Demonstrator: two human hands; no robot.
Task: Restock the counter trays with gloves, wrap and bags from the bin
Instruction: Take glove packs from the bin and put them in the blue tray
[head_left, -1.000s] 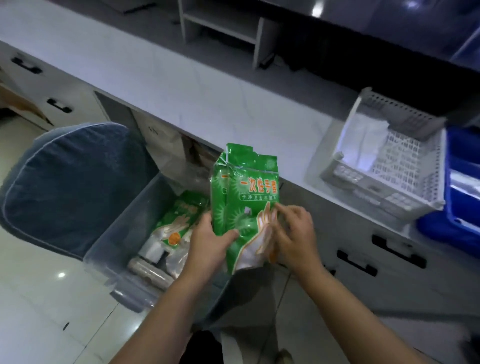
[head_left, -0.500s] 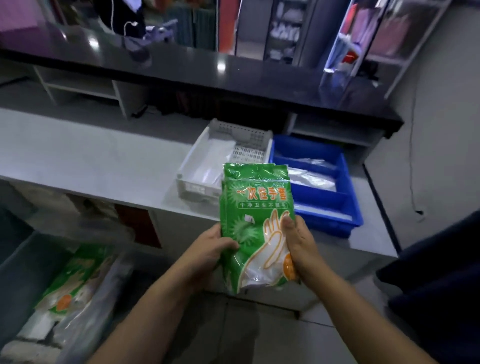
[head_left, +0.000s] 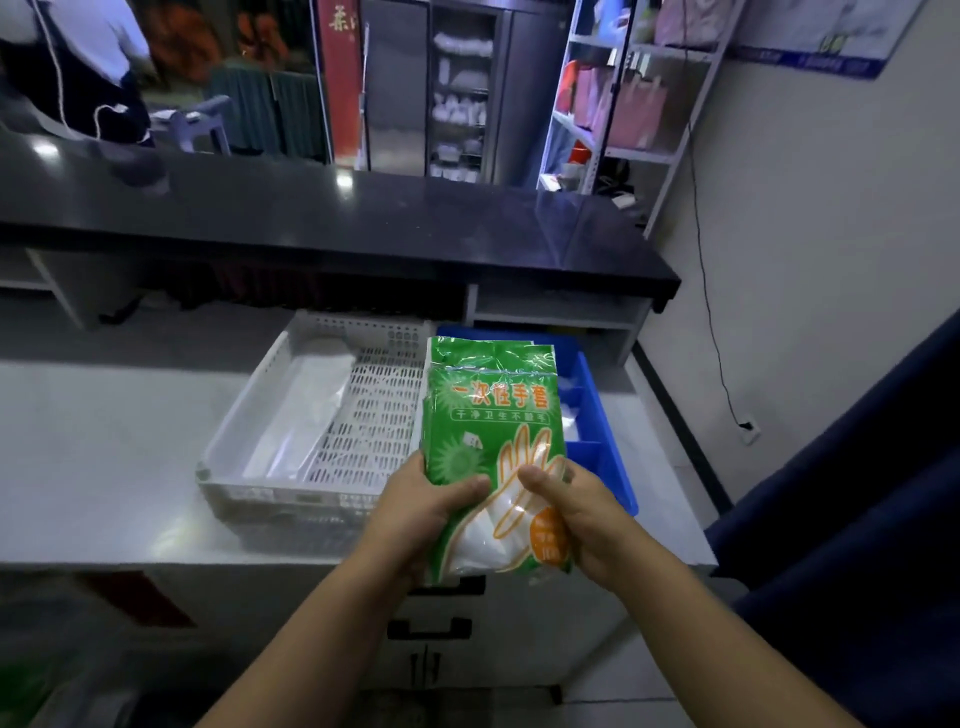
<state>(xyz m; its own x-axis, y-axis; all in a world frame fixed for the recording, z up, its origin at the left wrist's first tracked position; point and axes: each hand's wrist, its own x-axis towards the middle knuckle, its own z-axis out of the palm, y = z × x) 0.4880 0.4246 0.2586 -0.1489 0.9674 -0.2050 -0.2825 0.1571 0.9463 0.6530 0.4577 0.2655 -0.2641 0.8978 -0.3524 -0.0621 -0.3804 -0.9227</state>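
One green glove pack (head_left: 493, 441), one white tray (head_left: 249, 415), one blue tray (head_left: 602, 436), two hands (head_left: 431, 506).

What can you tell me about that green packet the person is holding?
The green packet is a glossy plastic pack, seemingly several stacked together, printed with orange characters, a glove outline and an orange circle; its lower part is clear, showing whitish contents. It is held upright, above the counter's front edge, before the white tray and blue tray. The left hand and right hand grip its lower half.

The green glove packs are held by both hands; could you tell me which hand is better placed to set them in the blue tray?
Probably the right hand: it grips the green glove packs on the side nearest the blue plastic tray, while the left hand sits before the white perforated tray.
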